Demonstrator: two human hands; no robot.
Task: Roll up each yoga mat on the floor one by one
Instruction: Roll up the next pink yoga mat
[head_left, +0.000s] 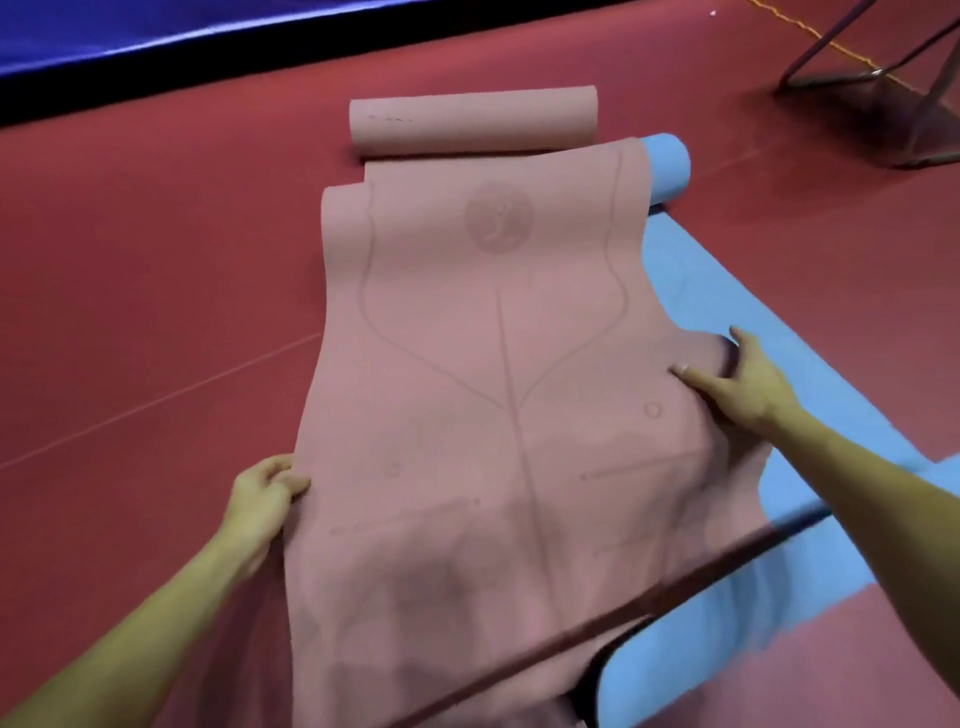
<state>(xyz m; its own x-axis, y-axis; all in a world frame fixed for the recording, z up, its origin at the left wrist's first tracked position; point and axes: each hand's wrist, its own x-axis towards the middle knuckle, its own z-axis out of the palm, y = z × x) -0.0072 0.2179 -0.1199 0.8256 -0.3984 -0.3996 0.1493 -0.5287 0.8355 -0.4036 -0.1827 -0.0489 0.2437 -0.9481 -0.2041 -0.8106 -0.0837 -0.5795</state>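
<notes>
A pink yoga mat (493, 395) with printed alignment lines stretches away from me, raised off the floor, its far end curling over. My left hand (262, 499) grips its left edge, fingers curled round it. My right hand (737, 382) holds the right edge, thumb on top and fingers wrapped over the side. Behind it lies a rolled pink mat (472, 122). A blue mat (727, 291) lies flat on the floor to the right, partly under the pink one, its far end rolled (670, 166).
The floor (156, 286) is red sports flooring with faint lines. A blue padded barrier with a black base (156, 36) runs along the back. Metal chair or table legs (893, 78) stand at the far right.
</notes>
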